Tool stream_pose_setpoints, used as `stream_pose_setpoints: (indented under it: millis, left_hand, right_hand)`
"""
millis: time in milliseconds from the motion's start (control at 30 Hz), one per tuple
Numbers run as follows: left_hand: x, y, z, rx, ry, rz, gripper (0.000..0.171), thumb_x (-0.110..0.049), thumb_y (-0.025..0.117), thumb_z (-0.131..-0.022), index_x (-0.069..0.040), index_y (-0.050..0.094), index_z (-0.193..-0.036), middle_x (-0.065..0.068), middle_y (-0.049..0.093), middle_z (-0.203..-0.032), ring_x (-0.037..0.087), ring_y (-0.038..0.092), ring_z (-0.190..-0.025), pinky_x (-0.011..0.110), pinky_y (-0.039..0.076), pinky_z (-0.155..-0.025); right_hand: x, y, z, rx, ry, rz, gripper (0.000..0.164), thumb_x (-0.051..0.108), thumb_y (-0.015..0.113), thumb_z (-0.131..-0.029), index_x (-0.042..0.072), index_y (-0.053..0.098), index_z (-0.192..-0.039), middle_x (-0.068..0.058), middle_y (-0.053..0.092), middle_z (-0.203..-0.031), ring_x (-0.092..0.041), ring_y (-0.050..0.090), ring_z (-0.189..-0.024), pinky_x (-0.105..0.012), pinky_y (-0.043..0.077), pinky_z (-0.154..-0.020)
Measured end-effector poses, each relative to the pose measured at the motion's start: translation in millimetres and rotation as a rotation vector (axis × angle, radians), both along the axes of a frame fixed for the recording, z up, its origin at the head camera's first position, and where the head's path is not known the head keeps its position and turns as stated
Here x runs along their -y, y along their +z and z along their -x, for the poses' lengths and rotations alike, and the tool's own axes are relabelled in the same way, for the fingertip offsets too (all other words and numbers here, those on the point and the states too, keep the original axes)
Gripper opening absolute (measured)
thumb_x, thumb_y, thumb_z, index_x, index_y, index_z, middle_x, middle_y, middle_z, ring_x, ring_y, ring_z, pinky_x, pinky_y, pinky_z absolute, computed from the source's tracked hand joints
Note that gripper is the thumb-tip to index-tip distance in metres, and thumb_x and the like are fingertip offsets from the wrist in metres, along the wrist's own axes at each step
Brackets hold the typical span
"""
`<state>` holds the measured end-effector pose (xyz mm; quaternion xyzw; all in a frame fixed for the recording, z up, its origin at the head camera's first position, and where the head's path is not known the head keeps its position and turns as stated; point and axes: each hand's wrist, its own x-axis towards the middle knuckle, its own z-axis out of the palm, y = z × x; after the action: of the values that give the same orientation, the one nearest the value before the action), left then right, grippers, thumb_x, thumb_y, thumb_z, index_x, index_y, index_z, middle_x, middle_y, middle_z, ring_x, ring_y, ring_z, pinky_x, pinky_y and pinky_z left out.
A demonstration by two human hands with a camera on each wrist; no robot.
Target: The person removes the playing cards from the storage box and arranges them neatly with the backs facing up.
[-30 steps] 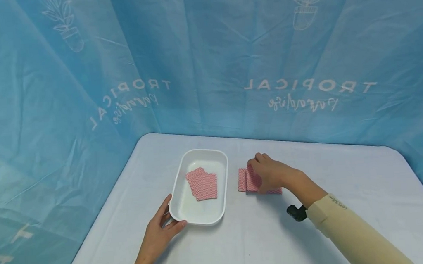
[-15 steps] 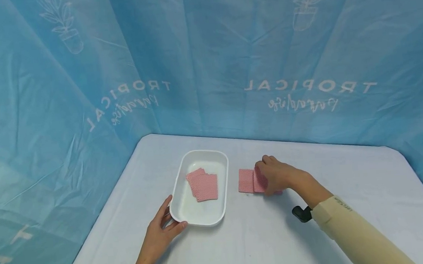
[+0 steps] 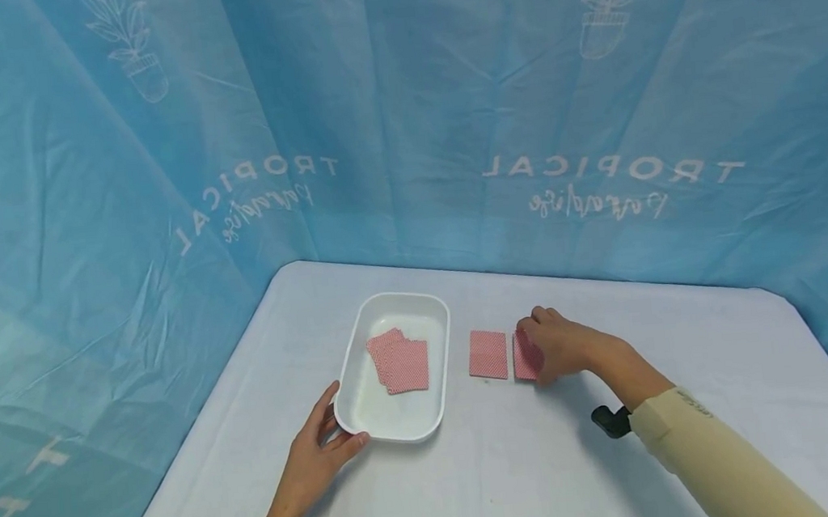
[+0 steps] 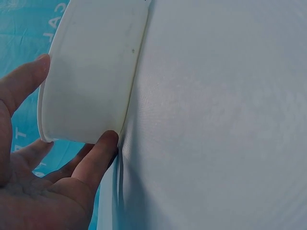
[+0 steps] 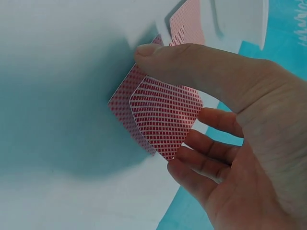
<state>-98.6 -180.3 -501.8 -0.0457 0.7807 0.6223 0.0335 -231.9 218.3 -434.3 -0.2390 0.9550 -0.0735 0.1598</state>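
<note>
My right hand pinches a red-and-white patterned playing card by its edges, thumb on one side and fingertips on the other. The card bows in this grip. Directly beneath it lies another playing card or small stack, mostly covered in the right wrist view. Just left of the hand, a face-down pile of cards rests on the table. My left hand holds the near left corner of a white tray, thumb and fingers spread around its outer wall. Inside the tray, several cards lie overlapping, backs up.
A white cloth covers the table. Blue printed curtain hangs close behind the table's back edge and along its left side. A dark object sits at the right wrist, beside the beige sleeve.
My right hand has moved right with the held card, uncovering the left pile and leaving a gap beside it. My left hand and the tray have stayed in place.
</note>
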Motion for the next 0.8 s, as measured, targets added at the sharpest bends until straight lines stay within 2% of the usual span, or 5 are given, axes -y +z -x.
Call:
stream_pose_setpoints:
  millis: [433,800]
  left_hand:
    - [0,-0.8,-1.5,0.004,0.002,0.012,0.092,-0.028,0.085,-0.074,-0.032,0.032,-0.149,0.011,0.048,-0.139,0.029,0.05,-0.125,0.03,0.051,-0.087]
    - [-1,0.9,-0.8,-0.006,-0.004,0.017,0.092,-0.025,0.084,-0.075,-0.03,0.031,-0.15,0.011,0.047,-0.139,0.028,0.048,-0.127,0.029,0.05,-0.086]
  right_hand:
    - [-20,-3.3,-1.7,0.001,-0.016,0.034,0.083,0.027,0.091,-0.062,0.007,0.048,-0.13,-0.005,0.045,-0.111,-0.024,0.042,-0.105,-0.041,0.05,-0.081]
    - [-36,-4.9,-1.3,-0.002,-0.042,0.043,0.082,0.024,0.09,-0.06,0.007,0.049,-0.129,-0.006,0.045,-0.111,-0.025,0.042,-0.106,-0.044,0.051,-0.08]
